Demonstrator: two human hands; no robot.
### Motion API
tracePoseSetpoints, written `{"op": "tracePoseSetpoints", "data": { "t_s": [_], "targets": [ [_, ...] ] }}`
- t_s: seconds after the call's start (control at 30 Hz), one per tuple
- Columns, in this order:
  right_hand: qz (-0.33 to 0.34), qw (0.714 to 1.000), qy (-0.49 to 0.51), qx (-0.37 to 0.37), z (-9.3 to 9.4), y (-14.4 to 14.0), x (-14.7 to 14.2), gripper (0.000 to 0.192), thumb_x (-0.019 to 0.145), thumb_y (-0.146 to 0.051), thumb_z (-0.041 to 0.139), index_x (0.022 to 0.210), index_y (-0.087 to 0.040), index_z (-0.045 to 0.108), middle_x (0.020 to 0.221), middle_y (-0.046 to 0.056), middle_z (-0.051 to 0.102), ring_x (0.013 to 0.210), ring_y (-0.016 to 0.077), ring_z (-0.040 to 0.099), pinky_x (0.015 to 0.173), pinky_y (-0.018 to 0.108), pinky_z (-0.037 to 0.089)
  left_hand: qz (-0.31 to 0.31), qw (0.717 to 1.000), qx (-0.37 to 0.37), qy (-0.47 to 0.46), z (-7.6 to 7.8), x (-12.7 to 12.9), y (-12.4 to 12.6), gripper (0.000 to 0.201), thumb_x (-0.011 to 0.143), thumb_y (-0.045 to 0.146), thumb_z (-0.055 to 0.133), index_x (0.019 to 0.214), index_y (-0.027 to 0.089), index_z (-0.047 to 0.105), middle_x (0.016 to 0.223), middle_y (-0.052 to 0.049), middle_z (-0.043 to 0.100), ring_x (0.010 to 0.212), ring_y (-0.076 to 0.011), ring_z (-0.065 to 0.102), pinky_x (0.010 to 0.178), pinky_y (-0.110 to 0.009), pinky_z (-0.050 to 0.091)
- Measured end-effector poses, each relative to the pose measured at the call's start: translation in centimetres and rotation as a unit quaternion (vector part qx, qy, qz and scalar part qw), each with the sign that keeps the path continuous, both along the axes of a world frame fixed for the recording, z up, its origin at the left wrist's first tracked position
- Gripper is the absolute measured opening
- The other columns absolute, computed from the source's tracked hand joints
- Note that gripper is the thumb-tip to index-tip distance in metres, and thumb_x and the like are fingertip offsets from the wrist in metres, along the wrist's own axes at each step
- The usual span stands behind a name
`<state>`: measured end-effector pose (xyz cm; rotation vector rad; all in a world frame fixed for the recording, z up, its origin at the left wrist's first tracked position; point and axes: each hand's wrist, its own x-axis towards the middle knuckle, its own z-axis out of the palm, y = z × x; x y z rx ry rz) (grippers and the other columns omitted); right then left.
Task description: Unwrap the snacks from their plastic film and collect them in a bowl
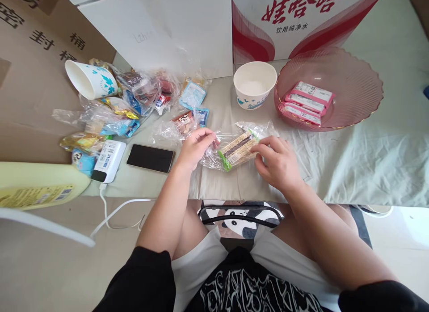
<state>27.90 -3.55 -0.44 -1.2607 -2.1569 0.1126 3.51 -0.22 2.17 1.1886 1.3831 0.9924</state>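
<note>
My left hand [197, 146] is closed, thumb and finger pinched together at the left side of a crinkled clear plastic bag [214, 160]. A flat snack packet [238, 147] with bright green ends and a barcode lies at the bag, tilted up to the right; whether it is inside or on top I cannot tell. The curled fingers of my right hand [276, 160] grip the right end of the packet and the plastic there. Just beyond my left hand lies a brown snack packet [183, 120] in clear wrapping.
A white paper bowl [255, 85] stands behind my hands. The pink glass bowl [358, 90] holds pink-and-white packets [310, 99]. Wrapped snacks [114, 111] and a tipped paper cup [92, 81] are heaped at left, near a phone [150, 158] and a cabled white power bank [112, 158]. Boxes [161, 30] stand behind.
</note>
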Motion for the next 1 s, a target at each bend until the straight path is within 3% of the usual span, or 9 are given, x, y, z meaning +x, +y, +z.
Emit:
{"op": "tracePoseSetpoints", "data": {
  "t_s": [0.13,0.3,0.4,0.53,0.63,0.7,0.83,1.0],
  "targets": [
    [-0.011,1.0,0.004,0.013,0.1,-0.1,-0.1,0.044,0.083,-0.006,0.054,0.122,-0.022,0.067,0.122,0.011,0.07,0.101,0.0257,0.066,0.078,0.038,0.045,-0.014,0.992,-0.046,-0.118,0.4,0.1,-0.1,0.017,0.075,0.033,0.075,0.07,0.019,0.066,0.068,-0.001,0.069,0.06,-0.013,0.062,0.057,-0.025,0.047],
    [0.074,0.996,0.043,0.0,0.1,-0.5,-0.9,0.046,0.084,-0.007,0.052,0.126,-0.023,0.064,0.126,0.01,0.072,0.108,0.0261,0.067,0.089,0.04,0.049,0.022,0.977,-0.053,-0.207,0.7,0.3,-0.1,0.018,0.075,0.03,0.076,0.072,0.019,0.062,0.069,0.0,0.067,0.063,-0.0118,0.064,0.062,-0.024,0.052],
    [0.092,0.992,0.069,-0.047,0.1,-0.8,-1.4,0.045,0.086,-0.01,0.05,0.127,-0.023,0.063,0.115,0.008,0.075,0.099,0.0235,0.069,0.086,0.038,0.052,0.03,0.97,-0.039,-0.238,0.7,0.2,-0.1,0.02,0.079,0.033,0.073,0.073,0.02,0.058,0.073,0.0,0.066,0.066,-0.0131,0.066,0.072,-0.03,0.058],
    [0.053,0.97,0.16,-0.175,0.0,-1.2,-1.7,0.038,0.094,-0.021,0.049,0.131,-0.022,0.055,0.093,0.004,0.073,0.078,0.0186,0.069,0.07,0.032,0.055,0.027,0.975,-0.001,-0.22,0.3,-0.2,-0.2,0.025,0.082,0.044,0.066,0.074,0.023,0.055,0.078,0.0,0.064,0.075,-0.018,0.068,0.085,-0.043,0.06],
    [0.04,0.958,0.179,-0.222,-0.1,-1.5,-2.0,0.047,0.094,-0.027,0.052,0.14,-0.022,0.048,0.096,0.005,0.071,0.073,0.0187,0.067,0.066,0.032,0.055,0.03,0.987,0.032,-0.155,0.0,-0.3,-0.3,0.035,0.083,0.058,0.058,0.075,0.024,0.053,0.079,-0.003,0.063,0.086,-0.0233,0.069,0.087,-0.048,0.058],
    [0.023,0.967,0.16,-0.199,-0.3,-1.6,-2.3,0.049,0.093,-0.028,0.054,0.141,-0.021,0.049,0.104,0.009,0.068,0.081,0.0213,0.068,0.07,0.036,0.057,0.032,0.989,0.041,-0.139,-0.1,-0.2,-0.5,0.04,0.082,0.064,0.056,0.076,0.025,0.053,0.078,-0.004,0.061,0.087,-0.024,0.068,0.086,-0.049,0.058],
    [-0.009,0.99,0.111,-0.081,-0.4,-1.8,-2.8,0.043,0.089,-0.02,0.056,0.131,-0.023,0.059,0.122,0.016,0.06,0.109,0.0292,0.064,0.09,0.046,0.055,0.043,0.981,0.053,-0.179,0.1,0.4,-0.9,0.04,0.078,0.063,0.062,0.074,0.025,0.052,0.073,-0.002,0.057,0.073,-0.0193,0.064,0.084,-0.047,0.058],
    [0.008,0.999,0.047,0.012,-0.2,-1.8,-2.9,0.032,0.09,-0.011,0.055,0.116,-0.028,0.066,0.128,0.01,0.064,0.123,0.0292,0.058,0.099,0.045,0.045,0.018,0.984,0.04,-0.173,0.5,0.7,-0.9,0.04,0.077,0.063,0.058,0.074,0.025,0.047,0.07,-0.001,0.05,0.072,-0.0193,0.06,0.083,-0.047,0.056]
  ]
}}
